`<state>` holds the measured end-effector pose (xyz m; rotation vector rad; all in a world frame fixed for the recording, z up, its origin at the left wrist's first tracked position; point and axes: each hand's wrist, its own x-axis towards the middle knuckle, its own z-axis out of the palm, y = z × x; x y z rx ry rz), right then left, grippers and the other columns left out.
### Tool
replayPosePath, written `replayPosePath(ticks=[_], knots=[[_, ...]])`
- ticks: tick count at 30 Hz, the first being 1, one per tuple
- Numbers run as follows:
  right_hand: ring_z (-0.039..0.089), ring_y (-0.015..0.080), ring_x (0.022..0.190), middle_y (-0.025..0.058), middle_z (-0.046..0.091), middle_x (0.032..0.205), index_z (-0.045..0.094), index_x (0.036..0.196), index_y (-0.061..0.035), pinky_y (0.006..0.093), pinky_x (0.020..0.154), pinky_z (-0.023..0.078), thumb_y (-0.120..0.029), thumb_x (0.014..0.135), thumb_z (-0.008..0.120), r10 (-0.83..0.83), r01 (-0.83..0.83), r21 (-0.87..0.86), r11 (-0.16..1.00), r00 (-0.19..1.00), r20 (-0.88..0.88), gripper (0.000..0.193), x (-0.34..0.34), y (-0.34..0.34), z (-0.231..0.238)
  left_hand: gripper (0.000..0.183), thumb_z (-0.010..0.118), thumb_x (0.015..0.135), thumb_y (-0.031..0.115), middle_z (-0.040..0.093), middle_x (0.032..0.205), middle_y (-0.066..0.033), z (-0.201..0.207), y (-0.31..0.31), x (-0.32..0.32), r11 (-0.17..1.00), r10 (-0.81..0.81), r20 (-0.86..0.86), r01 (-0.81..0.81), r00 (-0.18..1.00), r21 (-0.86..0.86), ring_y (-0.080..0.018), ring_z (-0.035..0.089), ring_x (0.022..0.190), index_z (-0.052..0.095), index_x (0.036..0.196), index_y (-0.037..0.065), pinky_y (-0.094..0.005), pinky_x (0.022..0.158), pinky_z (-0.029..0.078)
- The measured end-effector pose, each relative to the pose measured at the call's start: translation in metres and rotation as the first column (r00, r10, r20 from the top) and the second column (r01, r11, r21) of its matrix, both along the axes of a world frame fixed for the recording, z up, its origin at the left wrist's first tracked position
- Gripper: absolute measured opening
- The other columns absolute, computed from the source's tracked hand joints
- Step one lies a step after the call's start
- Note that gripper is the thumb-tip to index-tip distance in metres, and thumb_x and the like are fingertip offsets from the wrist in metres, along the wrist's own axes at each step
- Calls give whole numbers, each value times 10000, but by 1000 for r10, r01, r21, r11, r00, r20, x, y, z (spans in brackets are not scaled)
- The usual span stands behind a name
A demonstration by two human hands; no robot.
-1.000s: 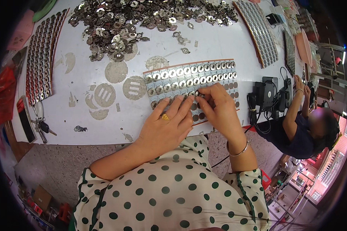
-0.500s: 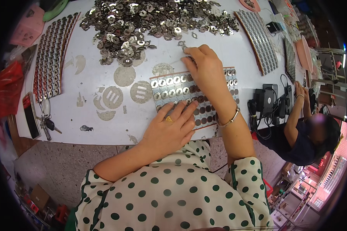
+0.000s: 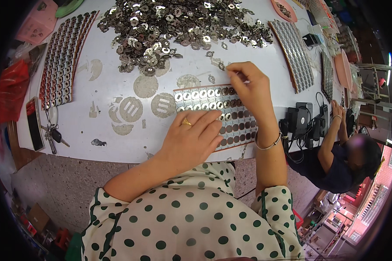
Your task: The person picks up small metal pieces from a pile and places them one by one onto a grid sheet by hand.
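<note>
A flat panel point(image 3: 236, 131) with rows of dark round spots lies before me. Shiny metal pieces point(image 3: 197, 94) cover the spots in its upper left rows. My left hand point(image 3: 191, 135), with a gold ring, rests open on the panel's left part, fingers stretched and hiding some rows. Over the upper right corner is my right hand point(image 3: 250, 85), thumb and forefinger drawn together; whatever is between them is hidden. A small metal piece point(image 3: 221, 66) lies right beside those fingertips. Another loose piece point(image 3: 211, 78) sits just above the panel's top edge.
A big heap of metal pieces point(image 3: 161, 35) covers the table's far middle. Filled panels stand left point(image 3: 65, 61) and right point(image 3: 294, 56). Black power adapters point(image 3: 298, 116) with cables lie right, keys point(image 3: 56, 135) left. Another person point(image 3: 335, 152) works at the right.
My right hand has shifted right, away from the loose pieces above the panel, and its thumb and forefinger have come closer together. My left hand stays on the panel. The whole view has shifted slightly.
</note>
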<state>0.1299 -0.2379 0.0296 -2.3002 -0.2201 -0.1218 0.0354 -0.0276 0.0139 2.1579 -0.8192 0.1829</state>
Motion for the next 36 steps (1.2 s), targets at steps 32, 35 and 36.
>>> replayPosePath(ticks=[32, 35, 36], knots=[[630, 307, 989, 114, 727, 1119, 678, 1238, -51, 395, 832, 560, 8, 857, 675, 424, -303, -419, 856, 875, 233, 385, 11, 66, -12, 191, 723, 912, 136, 694, 962, -88, -21, 7, 22, 961, 125, -96, -144, 988, -235, -304, 652, 861, 641, 1071, 71, -417, 788, 506], [634, 312, 919, 108, 714, 1051, 674, 1174, -6, 371, 786, 572, 9, 806, 662, 453, -264, -518, 814, 846, 281, 368, 20, 63, -18, 198, 714, 937, 117, 709, 967, -100, -21, 8, 23, 950, 110, -125, -141, 986, -277, -265, 677, 856, 635, 1110, 59, -393, 780, 531], [655, 281, 923, 105, 719, 1060, 673, 1190, 5, 346, 790, 576, 22, 831, 667, 396, -277, -376, 884, 871, 289, 359, 24, 62, -20, 198, 714, 937, 117, 709, 967, -100, -19, 9, 22, 950, 115, -122, -145, 986, -277, -265, 677, 856, 635, 1110, 59, -393, 780, 531]])
